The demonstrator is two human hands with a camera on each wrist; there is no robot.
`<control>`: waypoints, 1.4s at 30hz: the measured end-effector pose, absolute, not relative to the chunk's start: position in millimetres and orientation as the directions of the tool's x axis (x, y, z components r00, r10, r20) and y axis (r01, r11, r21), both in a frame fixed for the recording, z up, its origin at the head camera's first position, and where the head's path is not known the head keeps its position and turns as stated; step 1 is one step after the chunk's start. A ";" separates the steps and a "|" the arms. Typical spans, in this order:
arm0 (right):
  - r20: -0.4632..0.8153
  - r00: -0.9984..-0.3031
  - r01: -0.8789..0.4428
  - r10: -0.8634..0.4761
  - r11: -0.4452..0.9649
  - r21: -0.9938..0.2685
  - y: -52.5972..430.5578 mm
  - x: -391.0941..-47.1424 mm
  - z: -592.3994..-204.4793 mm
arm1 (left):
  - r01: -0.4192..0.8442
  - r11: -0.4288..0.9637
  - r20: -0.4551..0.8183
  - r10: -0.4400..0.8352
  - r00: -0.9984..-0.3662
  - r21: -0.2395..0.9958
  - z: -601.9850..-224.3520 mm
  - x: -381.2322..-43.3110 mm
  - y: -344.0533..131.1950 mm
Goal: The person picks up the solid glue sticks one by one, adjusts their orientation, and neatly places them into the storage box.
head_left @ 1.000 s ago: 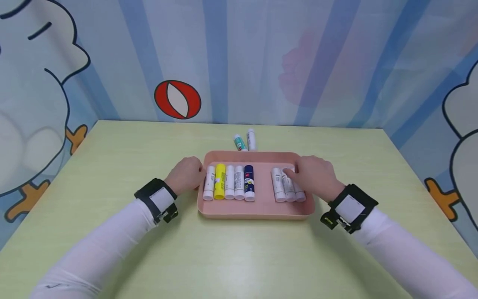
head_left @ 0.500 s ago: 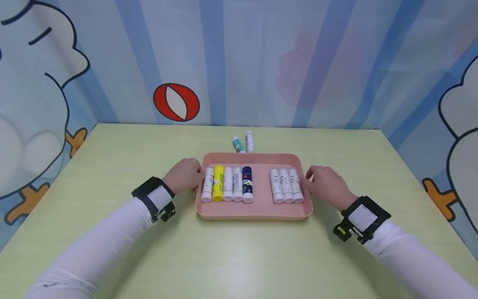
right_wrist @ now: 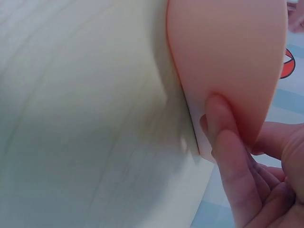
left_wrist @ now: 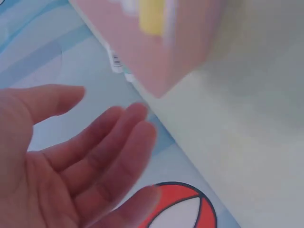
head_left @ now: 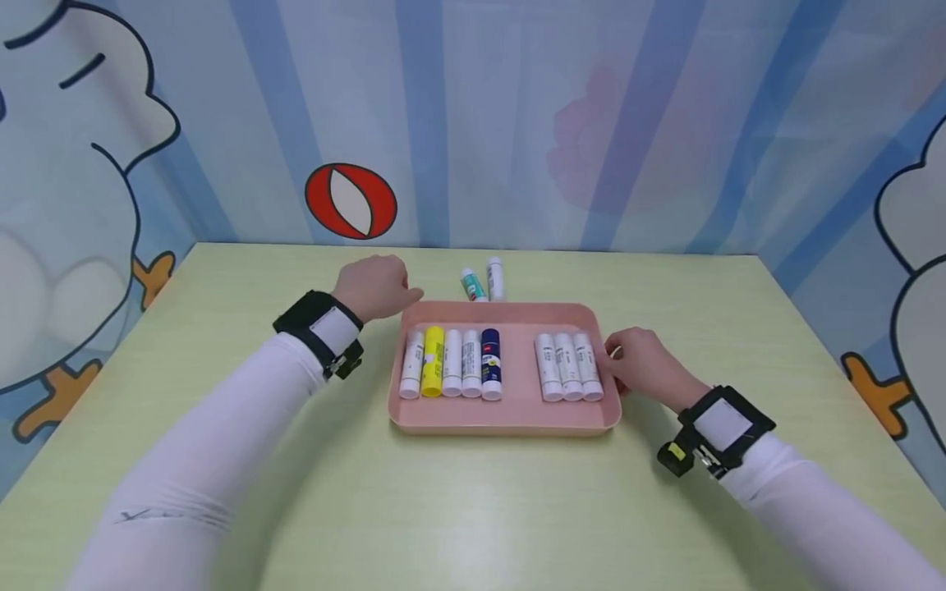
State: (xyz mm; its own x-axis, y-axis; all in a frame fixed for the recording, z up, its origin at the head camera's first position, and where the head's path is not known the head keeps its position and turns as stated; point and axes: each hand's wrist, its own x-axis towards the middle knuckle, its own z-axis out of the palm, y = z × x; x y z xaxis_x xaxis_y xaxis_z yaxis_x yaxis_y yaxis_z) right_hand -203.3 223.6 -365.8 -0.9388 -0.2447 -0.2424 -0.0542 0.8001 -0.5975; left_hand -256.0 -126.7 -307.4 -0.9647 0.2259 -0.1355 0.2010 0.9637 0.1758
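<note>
A pink tray lies on the table holding several glue sticks. In its left part are white ones, a yellow glue stick and a navy one; three white glue sticks lie side by side at the right. My right hand pinches the tray's right wall, fingers flat against the outside and thumb at the rim. Off the tray's back left corner, my left hand hovers with relaxed, parted fingers and holds nothing; the left wrist view shows the palm apart from the tray.
Behind the tray's back rim lie a teal glue stick and a white glue stick. The pale table ends at a blue striped backdrop with a printed red ball.
My left hand has left the tray's left side and moved back toward its far corner. My right hand has shifted from over the white glue sticks out to the tray's right wall.
</note>
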 end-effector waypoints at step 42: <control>-0.250 -0.936 -0.054 -0.247 0.804 -0.592 221.0 -187.0 -360.5 | -0.089 0.967 -0.245 -0.029 -0.969 0.238 -356.2 -292.4 -37.4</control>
